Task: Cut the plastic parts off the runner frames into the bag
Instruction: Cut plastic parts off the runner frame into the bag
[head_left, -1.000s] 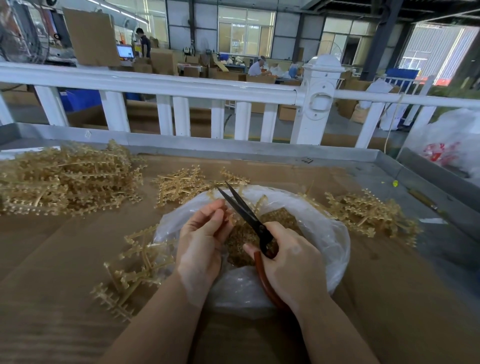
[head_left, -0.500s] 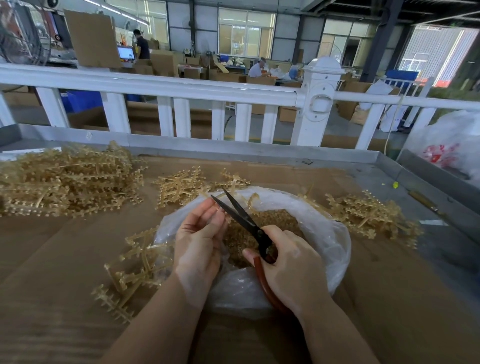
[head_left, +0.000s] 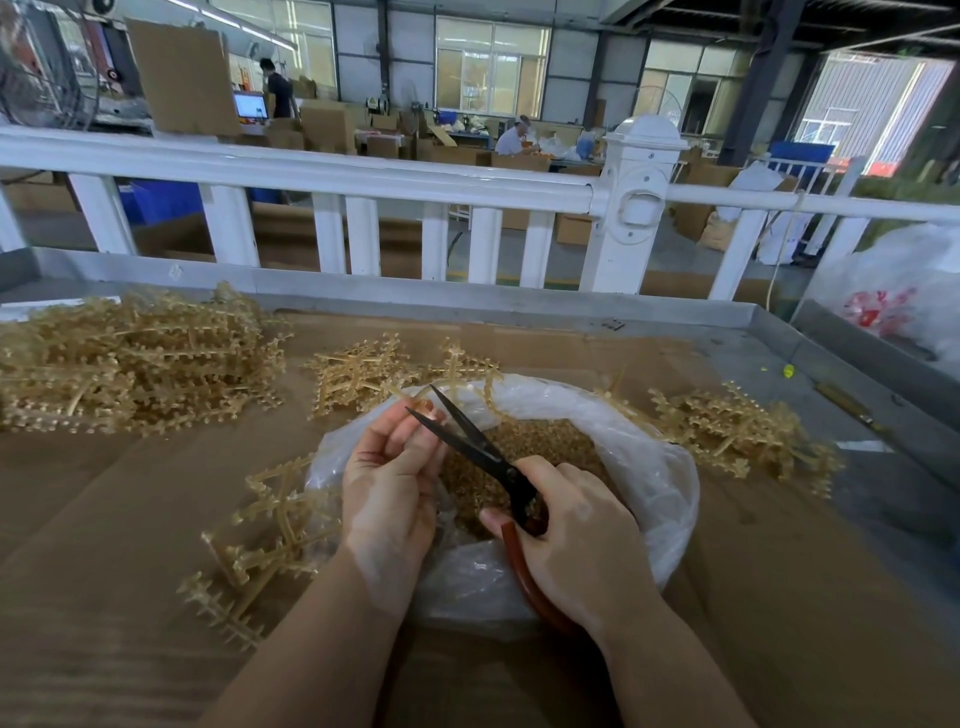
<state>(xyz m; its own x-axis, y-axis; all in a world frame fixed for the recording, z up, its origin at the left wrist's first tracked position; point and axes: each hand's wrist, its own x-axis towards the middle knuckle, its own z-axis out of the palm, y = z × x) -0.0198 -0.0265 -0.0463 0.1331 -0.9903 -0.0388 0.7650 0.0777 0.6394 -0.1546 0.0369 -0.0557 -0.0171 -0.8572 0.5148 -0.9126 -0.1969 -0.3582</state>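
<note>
1. The right hand (head_left: 582, 540) has its fingers curled round the red-brown handles of black-bladed scissors (head_left: 467, 441); the parted blades point up-left, away from the person.
2. The left hand (head_left: 389, 483) pinches a thin tan plastic runner frame (head_left: 410, 397) at the blades, its long axis running up-left to lower-right.
3. Both hands are over the clear plastic bag (head_left: 649, 467) of cut tan parts, which sits on the brown cardboard-covered table (head_left: 104, 519).

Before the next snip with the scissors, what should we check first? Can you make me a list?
1. Scissors blades apart, ready to cut: ok.
2. Right hand grips the red handles: ok.
3. Left hand holds a runner piece by the blades: piece mostly hidden, cannot tell.
4. Left fingertips safely away from the blades: not ok, they sit right beside them.
5. Bag open underneath the cut: ok.
6. More runner frames waiting on the table: ok.
</note>
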